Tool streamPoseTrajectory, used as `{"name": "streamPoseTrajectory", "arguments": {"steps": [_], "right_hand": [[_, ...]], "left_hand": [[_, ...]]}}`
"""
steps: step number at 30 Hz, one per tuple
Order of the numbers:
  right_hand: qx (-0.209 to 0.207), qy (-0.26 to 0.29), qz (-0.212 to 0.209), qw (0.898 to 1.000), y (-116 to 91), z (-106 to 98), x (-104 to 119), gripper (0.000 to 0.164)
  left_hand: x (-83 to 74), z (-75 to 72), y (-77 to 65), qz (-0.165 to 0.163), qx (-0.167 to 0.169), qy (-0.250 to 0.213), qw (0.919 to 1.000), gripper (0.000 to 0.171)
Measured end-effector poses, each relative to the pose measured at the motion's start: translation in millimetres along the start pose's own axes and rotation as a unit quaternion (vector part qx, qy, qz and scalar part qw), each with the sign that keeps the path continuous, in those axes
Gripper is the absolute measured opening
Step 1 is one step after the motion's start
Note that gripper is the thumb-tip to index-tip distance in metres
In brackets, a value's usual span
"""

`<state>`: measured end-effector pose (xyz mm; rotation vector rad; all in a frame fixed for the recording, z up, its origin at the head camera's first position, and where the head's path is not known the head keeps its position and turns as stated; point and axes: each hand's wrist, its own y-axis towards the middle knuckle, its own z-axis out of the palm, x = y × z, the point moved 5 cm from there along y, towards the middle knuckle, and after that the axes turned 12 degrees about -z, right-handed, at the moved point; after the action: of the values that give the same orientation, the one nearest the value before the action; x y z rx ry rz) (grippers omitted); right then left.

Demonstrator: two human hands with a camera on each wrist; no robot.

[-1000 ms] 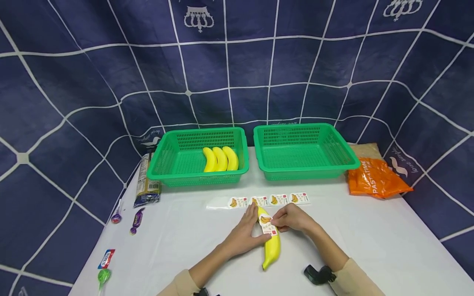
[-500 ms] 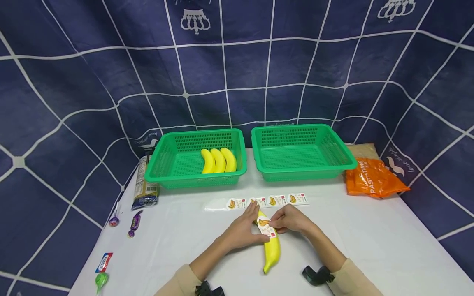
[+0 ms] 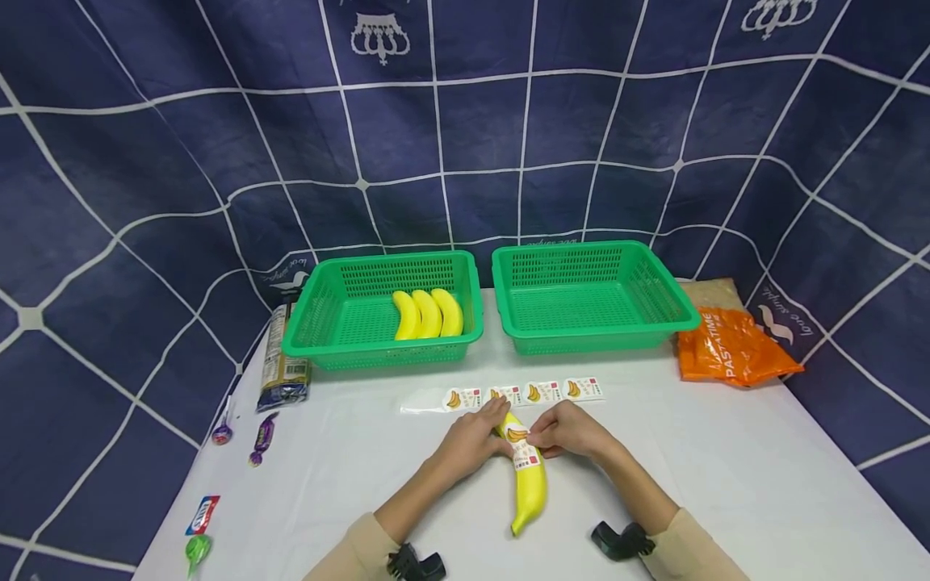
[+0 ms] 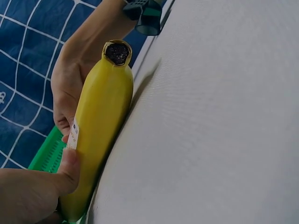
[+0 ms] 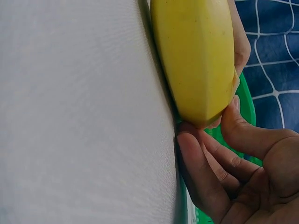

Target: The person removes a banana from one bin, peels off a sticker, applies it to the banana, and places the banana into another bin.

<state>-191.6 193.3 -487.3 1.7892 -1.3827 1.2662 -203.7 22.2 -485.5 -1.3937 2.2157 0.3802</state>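
Banana (image 3: 530, 488), lying between the table's (image 3: 654, 464) left and right edges, looked light, stiff and slick, best held by its unlabelled ends, I judged; I had the left hand (image 3: 468, 440) gripping its far half, the right hand (image 3: 571, 428) pinching the label's (image 3: 525, 457) edge.

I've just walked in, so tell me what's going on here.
A person is handling a banana on the table. The left hand steadies it near its far end, while the right hand's fingertips are at the edge of a sticker lying along it; whether they pinch or press is hard to tell. More stickers lie just beyond, and three bananas sit in the left basket.
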Motion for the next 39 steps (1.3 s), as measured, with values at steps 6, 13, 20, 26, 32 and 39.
{"name": "streamPoseTrajectory", "arguments": {"steps": [6,13,20,26,32,39], "right_hand": [[0.001,0.0,-0.002,1.0,-1,3,1,0.022],[-0.006,0.002,0.017,1.0,-2,2,0,0.023],[-0.013,0.006,0.028,1.0,-5,-2,1,0.027],[-0.019,0.015,0.021,0.999,-6,-1,3,0.03],[-0.049,-0.025,0.016,0.998,-11,2,13,0.034],[-0.081,-0.131,0.023,0.988,-18,9,30,0.042]], "left_hand": [[3.8,-0.3,-0.4,0.017,-0.018,-0.011,0.9996,0.072],[7.1,-7.9,-14.4,-0.01,0.016,-0.031,0.9993,0.087],[10.6,0.5,-30.4,-0.032,0.065,-0.047,0.9963,0.111],[12.2,10.5,-36.6,-0.035,0.065,-0.024,0.997,0.118],[11.9,11.0,-37.8,-0.025,0.068,-0.007,0.9973,0.117],[12.0,11.6,-36.0,-0.017,0.063,-0.003,0.9979,0.116]]}}
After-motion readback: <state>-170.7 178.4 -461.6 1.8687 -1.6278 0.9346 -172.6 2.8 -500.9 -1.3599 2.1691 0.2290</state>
